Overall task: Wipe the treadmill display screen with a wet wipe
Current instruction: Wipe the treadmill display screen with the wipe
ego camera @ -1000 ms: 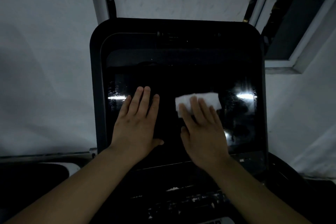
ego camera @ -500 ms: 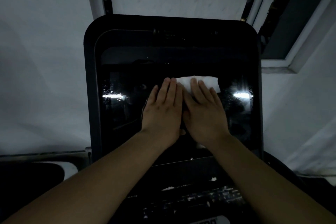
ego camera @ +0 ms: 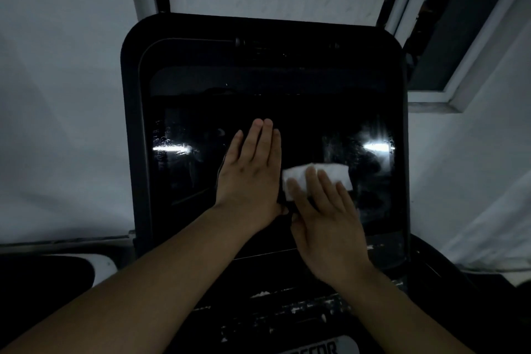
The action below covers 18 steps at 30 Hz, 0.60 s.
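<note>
The treadmill display screen (ego camera: 310,112) is a large black glossy panel in a dark rounded frame, filling the middle of the view. A white folded wet wipe (ego camera: 330,174) lies flat on the screen right of centre. My right hand (ego camera: 324,215) presses the wipe onto the glass with straight fingers, covering its lower part. My left hand (ego camera: 250,172) rests flat on the screen just left of the wipe, fingers straight and together. Wet smears glint around two light reflections at the screen's left and right.
Below the screen lies the treadmill console (ego camera: 287,313) with worn white markings. Pale walls stand on both sides, and an open window frame (ego camera: 465,66) is at the upper right. A dark rounded object with a white edge (ego camera: 97,267) sits at the lower left.
My right hand has slid the wipe down the screen from its higher position half a second ago. My left hand stays flat close beside it, near the screen's middle.
</note>
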Each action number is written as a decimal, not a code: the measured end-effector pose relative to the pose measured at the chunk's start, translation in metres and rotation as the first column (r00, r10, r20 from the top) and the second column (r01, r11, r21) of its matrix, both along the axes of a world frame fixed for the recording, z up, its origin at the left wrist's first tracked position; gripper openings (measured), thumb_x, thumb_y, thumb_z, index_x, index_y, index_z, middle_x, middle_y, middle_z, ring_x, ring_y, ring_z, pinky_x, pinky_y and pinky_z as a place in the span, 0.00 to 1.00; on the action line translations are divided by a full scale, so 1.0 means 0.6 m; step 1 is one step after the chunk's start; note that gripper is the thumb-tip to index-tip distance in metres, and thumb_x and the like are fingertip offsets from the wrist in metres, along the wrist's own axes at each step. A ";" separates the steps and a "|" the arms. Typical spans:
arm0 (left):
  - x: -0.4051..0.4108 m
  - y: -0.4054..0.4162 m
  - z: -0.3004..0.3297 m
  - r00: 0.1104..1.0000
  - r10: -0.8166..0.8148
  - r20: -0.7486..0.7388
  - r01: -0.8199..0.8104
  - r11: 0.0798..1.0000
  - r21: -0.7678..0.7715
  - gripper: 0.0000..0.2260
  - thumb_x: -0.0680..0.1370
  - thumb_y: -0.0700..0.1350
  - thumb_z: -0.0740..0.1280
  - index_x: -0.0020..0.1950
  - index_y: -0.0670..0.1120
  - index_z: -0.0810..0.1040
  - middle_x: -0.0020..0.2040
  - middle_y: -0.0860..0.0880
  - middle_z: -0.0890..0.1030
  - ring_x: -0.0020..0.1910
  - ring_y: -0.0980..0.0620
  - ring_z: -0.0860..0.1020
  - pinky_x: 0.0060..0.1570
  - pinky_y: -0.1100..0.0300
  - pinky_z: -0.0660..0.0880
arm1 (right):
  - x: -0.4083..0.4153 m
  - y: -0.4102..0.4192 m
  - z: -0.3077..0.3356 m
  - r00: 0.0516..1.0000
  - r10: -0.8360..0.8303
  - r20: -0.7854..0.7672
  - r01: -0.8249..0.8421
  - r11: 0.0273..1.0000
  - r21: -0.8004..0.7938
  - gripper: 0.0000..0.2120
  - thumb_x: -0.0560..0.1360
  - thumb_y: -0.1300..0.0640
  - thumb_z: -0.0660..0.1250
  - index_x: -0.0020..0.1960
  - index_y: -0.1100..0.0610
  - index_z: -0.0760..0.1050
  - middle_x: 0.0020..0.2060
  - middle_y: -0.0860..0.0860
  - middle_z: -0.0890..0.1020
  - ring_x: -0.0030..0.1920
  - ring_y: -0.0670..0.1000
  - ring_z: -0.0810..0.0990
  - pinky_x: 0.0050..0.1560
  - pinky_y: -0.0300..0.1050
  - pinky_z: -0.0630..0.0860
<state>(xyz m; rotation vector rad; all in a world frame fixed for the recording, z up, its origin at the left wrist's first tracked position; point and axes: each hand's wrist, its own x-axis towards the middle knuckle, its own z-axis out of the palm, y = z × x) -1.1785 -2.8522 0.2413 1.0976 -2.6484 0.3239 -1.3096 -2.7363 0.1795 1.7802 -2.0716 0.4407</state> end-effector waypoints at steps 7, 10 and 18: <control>0.002 -0.001 0.009 0.999 0.019 0.049 -0.020 0.999 0.027 0.64 0.68 0.72 0.70 0.80 0.40 0.31 0.80 0.40 0.29 0.78 0.43 0.27 0.78 0.43 0.34 | -0.046 -0.118 0.139 0.998 -0.059 0.021 0.058 0.998 0.020 0.35 0.76 0.43 0.44 0.81 0.51 0.60 0.81 0.60 0.58 0.81 0.61 0.55 0.80 0.61 0.50; 0.004 0.000 0.012 0.998 0.013 0.056 -0.015 0.999 0.035 0.64 0.67 0.72 0.71 0.80 0.41 0.31 0.80 0.40 0.28 0.78 0.44 0.27 0.78 0.43 0.34 | -0.042 -0.108 0.129 0.999 -0.053 0.002 0.053 0.999 0.004 0.34 0.76 0.44 0.45 0.80 0.52 0.61 0.80 0.61 0.60 0.81 0.61 0.57 0.79 0.62 0.53; 0.004 0.000 0.016 0.999 -0.013 0.052 0.009 0.997 0.077 0.65 0.66 0.76 0.67 0.80 0.41 0.30 0.80 0.41 0.27 0.78 0.44 0.26 0.78 0.44 0.34 | 0.003 0.032 -0.028 1.000 0.016 0.016 -0.016 1.000 0.023 0.30 0.79 0.51 0.56 0.81 0.53 0.59 0.81 0.60 0.58 0.82 0.60 0.53 0.77 0.65 0.59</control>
